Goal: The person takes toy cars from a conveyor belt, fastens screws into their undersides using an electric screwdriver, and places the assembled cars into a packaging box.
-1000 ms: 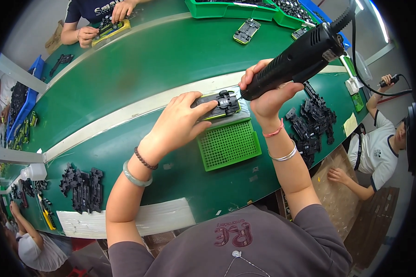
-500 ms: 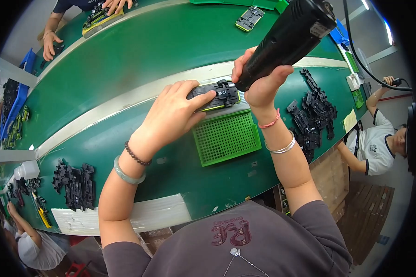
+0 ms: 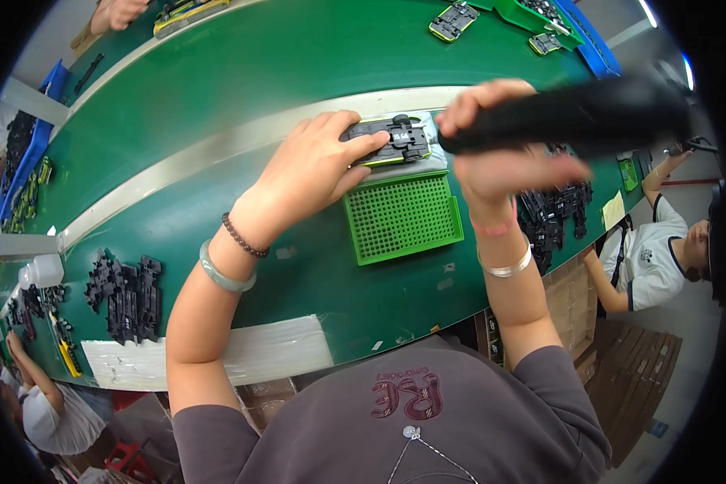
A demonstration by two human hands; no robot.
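Note:
My left hand [image 3: 315,165] is closed on an upside-down toy car [image 3: 410,142] with a black underside and a thin yellow-green edge. Its thumb and forefinger press on the chassis. The car rests on a pale pad [image 3: 437,161] near the table's white strip. My right hand [image 3: 500,153] is wrapped round a black electric screwdriver [image 3: 581,117], smeared by motion. The tool lies nearly level, its narrow end pointing left toward the car's right end; I cannot tell whether the two touch. Just nearer to me is a green perforated tray [image 3: 403,218].
Black chassis parts lie in a left pile [image 3: 129,298] and a right pile [image 3: 552,214]. Two more upturned cars, one being a toy car [image 3: 453,22], lie far right by a green bin [image 3: 540,16]. A cable [image 3: 706,145] hangs at right; other people sit around.
My right hand and the screwdriver have shifted right, and the tool has swung from steeply tilted to nearly level. My left hand still holds the car. The co-worker's hands at upper left have moved.

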